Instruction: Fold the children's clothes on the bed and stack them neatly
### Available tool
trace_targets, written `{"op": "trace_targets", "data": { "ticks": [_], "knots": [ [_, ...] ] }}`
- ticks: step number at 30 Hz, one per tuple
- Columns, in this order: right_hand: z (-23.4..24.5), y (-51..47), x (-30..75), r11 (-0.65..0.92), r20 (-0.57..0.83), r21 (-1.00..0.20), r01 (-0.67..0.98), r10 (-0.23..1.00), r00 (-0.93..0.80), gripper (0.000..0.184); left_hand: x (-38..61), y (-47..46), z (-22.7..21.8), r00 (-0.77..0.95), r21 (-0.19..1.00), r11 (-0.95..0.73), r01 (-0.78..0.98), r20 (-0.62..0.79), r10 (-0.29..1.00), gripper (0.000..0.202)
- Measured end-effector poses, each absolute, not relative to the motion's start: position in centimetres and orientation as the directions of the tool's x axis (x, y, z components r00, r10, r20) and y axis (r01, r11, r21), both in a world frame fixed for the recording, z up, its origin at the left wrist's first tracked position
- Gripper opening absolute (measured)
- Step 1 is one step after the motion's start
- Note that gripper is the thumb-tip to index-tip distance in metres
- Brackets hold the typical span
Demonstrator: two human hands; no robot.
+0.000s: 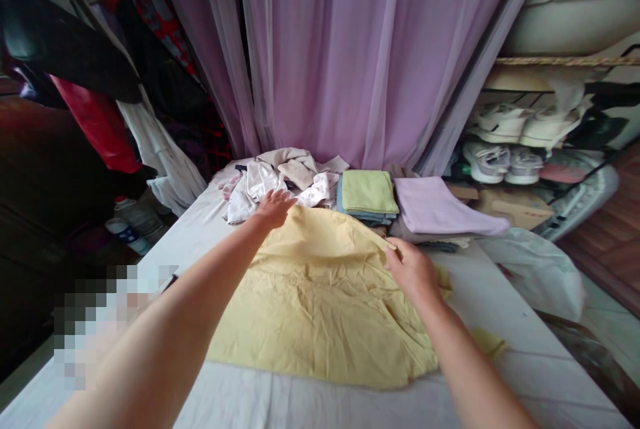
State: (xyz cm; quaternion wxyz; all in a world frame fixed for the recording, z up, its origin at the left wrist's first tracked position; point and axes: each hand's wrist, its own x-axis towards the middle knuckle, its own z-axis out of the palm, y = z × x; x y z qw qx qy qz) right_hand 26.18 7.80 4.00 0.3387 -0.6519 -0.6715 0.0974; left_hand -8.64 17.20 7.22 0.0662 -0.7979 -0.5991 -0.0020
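Note:
A wrinkled yellow garment [310, 309] lies spread across the bed in front of me, its far edge raised in a soft curve between my hands. At the left end of that edge is my left hand [274, 209], palm down, closed on the cloth; its thumb is hidden. My right hand [411, 268] pinches the edge farther right between thumb and fingers. Just beyond are a folded green cloth [369, 191] on a small stack and a folded lilac cloth [433, 204]. A loose heap of pale clothes [295, 172] lies behind my left hand.
A white sheet [240, 397] covers the bed. Purple curtains [330, 56] hang at its far end. Clothes [95, 116] hang at the left above bottles [133, 226]. On the right stands a rack with shoes [500, 124], beside a clear plastic bag [540, 269].

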Motion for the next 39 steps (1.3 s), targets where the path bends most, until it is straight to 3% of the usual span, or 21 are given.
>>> {"op": "trace_targets", "data": {
  "ticks": [6, 15, 20, 29, 39],
  "knots": [
    [4.4, 8.0, 26.5, 0.206, 0.398, -0.541, 0.815, 0.917, 0.032, 0.032, -9.1, 19.1, 7.9, 0.278, -0.075, -0.271, 0.960, 0.112, 0.954, 0.023],
    [5.0, 7.4, 26.3, 0.155, 0.455, -0.505, 0.849, 0.884, 0.108, 0.034, -12.0, 16.0, 16.4, 0.246, -0.128, -0.218, 0.968, 0.275, 0.930, 0.025],
    [5.9, 6.3, 26.3, 0.168, 0.457, -0.507, 0.845, 0.884, 0.099, 0.032, -11.8, 12.1, 18.2, 0.270, -0.168, -0.228, 0.959, 0.296, 0.916, 0.024],
    [4.4, 2.6, 27.0, 0.326, 0.497, -0.467, 0.822, 0.865, -0.061, 0.031, -14.9, 2.7, 15.0, 0.289, -0.011, -0.298, 0.955, 0.276, 0.917, 0.020],
    [1.5, -0.6, 27.1, 0.316, 0.455, -0.367, 0.875, 0.881, -0.128, 0.027, -14.6, -5.7, 8.7, 0.318, 0.110, -0.338, 0.935, 0.170, 0.933, 0.016]
  ]
}}
